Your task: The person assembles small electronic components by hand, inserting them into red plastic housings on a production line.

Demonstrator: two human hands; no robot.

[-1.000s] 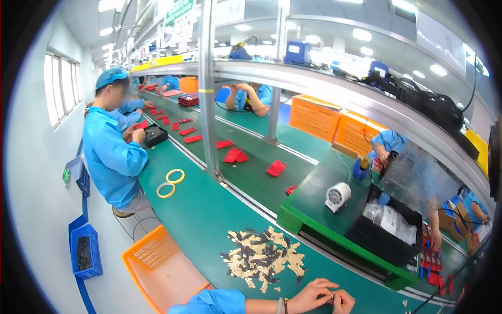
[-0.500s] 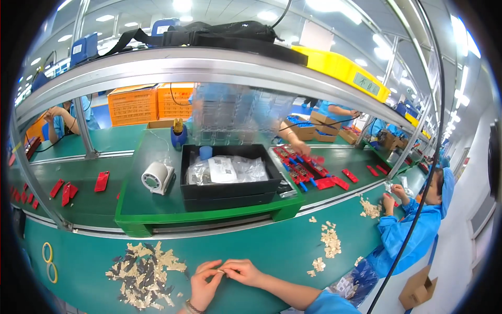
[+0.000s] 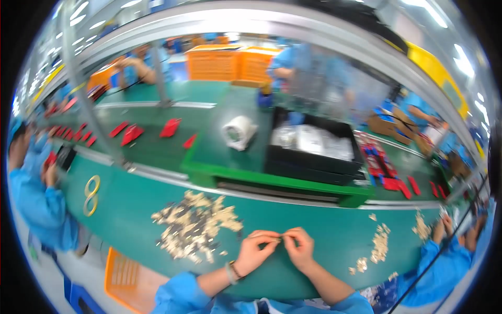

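My left hand [image 3: 256, 252] and my right hand [image 3: 299, 248] meet fingertip to fingertip over the green worktable [image 3: 293, 209]. Both are closed in a pinch. Whatever lies between the fingers is tiny and blurred, so its kind cannot be told. Just left of my left hand spreads a loose pile of small beige and dark grey pieces [image 3: 196, 225]. Farther off on my right side lie smaller heaps of beige pieces [image 3: 380, 243].
A green raised stand [image 3: 251, 183] bears a black bin [image 3: 314, 170] with clear bags and a white round device [image 3: 239, 132]. Red phone-shaped cases [image 3: 170, 127] lie on the belt behind. Yellow rings [image 3: 92, 194] rest at left. Co-workers [image 3: 36, 193] sit on both sides. An orange crate [image 3: 124, 275] stands below.
The view has swung left, so the scene sits farther right and a left-hand co-worker and orange crate appear. My fingertips have drawn slightly apart, still pinched.
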